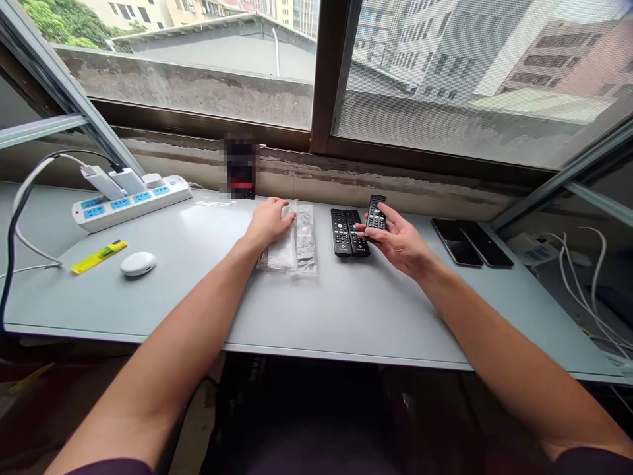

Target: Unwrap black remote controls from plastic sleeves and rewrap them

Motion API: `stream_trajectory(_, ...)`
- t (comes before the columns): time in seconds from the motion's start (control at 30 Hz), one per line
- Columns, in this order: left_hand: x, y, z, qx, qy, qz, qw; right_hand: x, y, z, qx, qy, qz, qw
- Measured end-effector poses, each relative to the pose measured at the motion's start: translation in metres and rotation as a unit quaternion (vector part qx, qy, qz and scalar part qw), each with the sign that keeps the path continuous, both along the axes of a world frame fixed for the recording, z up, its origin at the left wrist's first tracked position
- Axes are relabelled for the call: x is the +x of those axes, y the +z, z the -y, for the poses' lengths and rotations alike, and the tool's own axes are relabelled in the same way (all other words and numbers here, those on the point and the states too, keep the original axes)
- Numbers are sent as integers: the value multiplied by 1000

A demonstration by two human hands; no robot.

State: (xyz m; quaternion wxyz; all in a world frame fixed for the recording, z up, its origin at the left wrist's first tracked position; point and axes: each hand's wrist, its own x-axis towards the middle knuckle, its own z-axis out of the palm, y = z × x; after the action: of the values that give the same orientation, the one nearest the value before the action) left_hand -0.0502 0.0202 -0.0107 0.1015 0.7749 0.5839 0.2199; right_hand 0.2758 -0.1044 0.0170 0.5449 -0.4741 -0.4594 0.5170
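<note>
A black remote control with pale buttons is held up between the thumb and fingers of my right hand. Just beside it, two more black remote controls lie side by side on the desk. My left hand rests on clear plastic bags, fingers stretched out over their upper part. The bags lie flat and wrinkled to the left of the remotes. What is inside the bags is hard to make out.
Two dark smartphones lie at the right. On the left are a white power strip with plugs and cables, a yellow packet and a white rounded case. A blurred dark object stands against the wall below the window.
</note>
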Motion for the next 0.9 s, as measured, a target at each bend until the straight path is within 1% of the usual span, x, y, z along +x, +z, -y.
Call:
stream_trajectory(0.2,-1,-1,0,-2,-5,2,1000,0,0,3,-17,35,35,999)
stream_trajectory(0.3,-1,-1,0,0,-5,5,1000,1,-1,3,-31,33,36,998)
stream_trajectory(0.4,-1,-1,-1,-1,-6,3,1000,3,-1,1,-27,29,31,999)
stream_trajectory(0.63,0,-1,0,-3,-5,-4,1000,5,-2,-1,-38,22,-6,999)
stream_trajectory(0.9,0,-3,-1,0,-4,0,1000,7,1,2,-39,42,56,997)
